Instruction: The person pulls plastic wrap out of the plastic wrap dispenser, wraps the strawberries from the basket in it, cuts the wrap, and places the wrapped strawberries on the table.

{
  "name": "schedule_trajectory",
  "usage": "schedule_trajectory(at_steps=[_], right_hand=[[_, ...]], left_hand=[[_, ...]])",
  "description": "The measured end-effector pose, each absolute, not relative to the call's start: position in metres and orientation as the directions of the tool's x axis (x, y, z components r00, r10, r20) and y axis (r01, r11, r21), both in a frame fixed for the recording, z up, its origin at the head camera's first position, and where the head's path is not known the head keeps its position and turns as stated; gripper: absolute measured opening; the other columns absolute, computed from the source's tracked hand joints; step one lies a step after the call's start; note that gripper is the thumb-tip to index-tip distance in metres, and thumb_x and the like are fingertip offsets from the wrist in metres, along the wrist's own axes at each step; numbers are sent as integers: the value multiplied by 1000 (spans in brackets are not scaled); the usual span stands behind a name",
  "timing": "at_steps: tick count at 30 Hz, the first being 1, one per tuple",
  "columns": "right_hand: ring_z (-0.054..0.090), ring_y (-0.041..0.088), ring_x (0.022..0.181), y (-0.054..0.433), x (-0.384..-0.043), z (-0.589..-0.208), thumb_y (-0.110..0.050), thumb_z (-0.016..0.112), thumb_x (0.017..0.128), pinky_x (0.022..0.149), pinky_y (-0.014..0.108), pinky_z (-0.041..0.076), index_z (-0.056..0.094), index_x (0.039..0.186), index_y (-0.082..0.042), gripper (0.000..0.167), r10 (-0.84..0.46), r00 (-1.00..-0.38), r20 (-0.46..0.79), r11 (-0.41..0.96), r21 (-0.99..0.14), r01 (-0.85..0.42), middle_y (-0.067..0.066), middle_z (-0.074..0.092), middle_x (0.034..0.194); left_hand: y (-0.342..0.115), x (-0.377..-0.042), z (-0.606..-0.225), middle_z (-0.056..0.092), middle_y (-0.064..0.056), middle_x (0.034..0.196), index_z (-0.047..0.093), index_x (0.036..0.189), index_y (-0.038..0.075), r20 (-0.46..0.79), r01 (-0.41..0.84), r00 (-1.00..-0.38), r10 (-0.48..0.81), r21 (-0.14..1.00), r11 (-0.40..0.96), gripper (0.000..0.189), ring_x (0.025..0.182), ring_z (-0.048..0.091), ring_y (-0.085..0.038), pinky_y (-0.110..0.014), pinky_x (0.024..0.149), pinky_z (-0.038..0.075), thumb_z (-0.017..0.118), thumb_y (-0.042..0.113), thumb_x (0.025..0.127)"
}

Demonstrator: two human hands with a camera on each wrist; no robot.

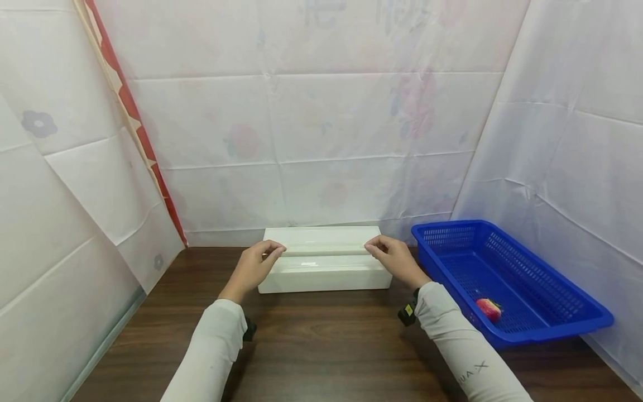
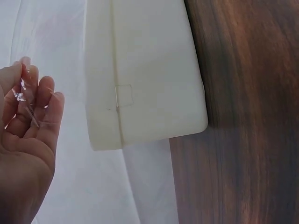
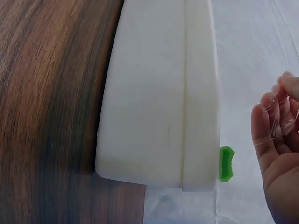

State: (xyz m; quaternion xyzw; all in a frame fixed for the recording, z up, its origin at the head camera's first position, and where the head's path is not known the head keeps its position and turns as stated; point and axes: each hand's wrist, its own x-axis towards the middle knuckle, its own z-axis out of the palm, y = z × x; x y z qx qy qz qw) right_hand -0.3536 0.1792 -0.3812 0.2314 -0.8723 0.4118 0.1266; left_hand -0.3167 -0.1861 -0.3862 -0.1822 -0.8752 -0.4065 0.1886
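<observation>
Left hand (image 1: pixel 255 267) and right hand (image 1: pixel 397 261) — thumb closed against fingertips on each — pinch clear plastic film (image 2: pixel 20 97); white film dispenser (image 1: pixel 324 281) lies below the fingers.

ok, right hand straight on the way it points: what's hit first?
Probably the white sheet behind: the right hand looks held above the white box. Height is hard to judge, so it might catch the box top first.

On the wood-grain table (image 1: pixel 321 352), at right: perforated blue basket (image 1: pixel 540 272) with red-and-yellow fruit (image 1: pixel 489 310) inside; behind and at both sides: white printed sheets (image 1: pixel 321 117); at rear left: red-edged strip (image 1: pixel 143 139)
</observation>
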Motion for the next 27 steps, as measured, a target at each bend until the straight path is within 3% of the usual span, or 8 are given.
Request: schedule_trajectory(at_steps=[5,18,27], right_hand=[[59,20,81,179,-353,-381,-33,60,102,70,37,48,71,111,-10,27,-280,-866,414,530,-686,-499,12,69,98],[52,22,68,180,-351,-376,-36,59,102,59,32,43,69,112,-5,34,-269,-871,412,496,-715,-492,12,63,85],[60,36,74,183,-349,-370,-37,61,101,57,31,46,71,108,-11,28,-272,-863,425,456,-733,-505,11,64,81]], left_hand=[[-186,-313,-383,70,-10,106,71,113,11,479,475,-862,162,655,588,23,97,64,-22,-47,89,52,58,28,104],[-186,-312,-379,69,-6,104,71,114,13,478,469,-865,155,659,588,25,92,63,-19,-42,80,52,57,33,104],[-185,-312,-372,70,-10,104,71,114,14,465,463,-873,151,688,559,28,92,63,-19,-41,77,51,57,35,103]])
